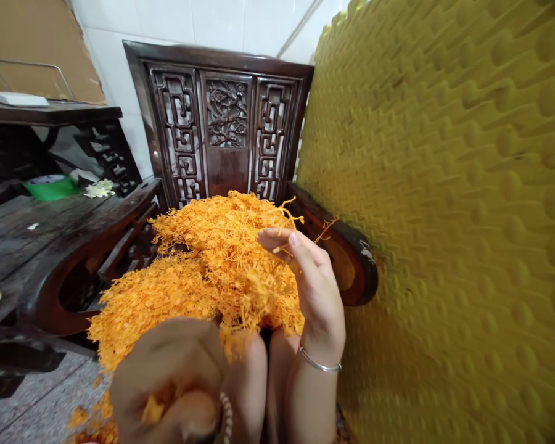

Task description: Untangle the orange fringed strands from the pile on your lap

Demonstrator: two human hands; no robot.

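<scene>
My right hand (321,290), with a silver bangle at its wrist, is closed with thumb against fingers around a thin orange branched plastic-looking sprig (287,216). Some of that sprig's stems stick out above the fingertips. Close to the camera, my left hand (171,364) is curled and blurred, with an orange piece (152,408) showing inside its fingers. Between the two hands hang a few orange sprigs (259,293), smeared by motion. Just beyond them a large heap of orange sprigs (198,246) covers the chair seat and spills toward my knees.
A carved dark wooden chair (226,166) holds the heap between its armrests. On the right stands a tall yellow textured foam mat (444,185). A side table (9,228) at left carries a green tape roll (50,188) and pale flowers (100,189). Orange bits (97,419) lie on the floor.
</scene>
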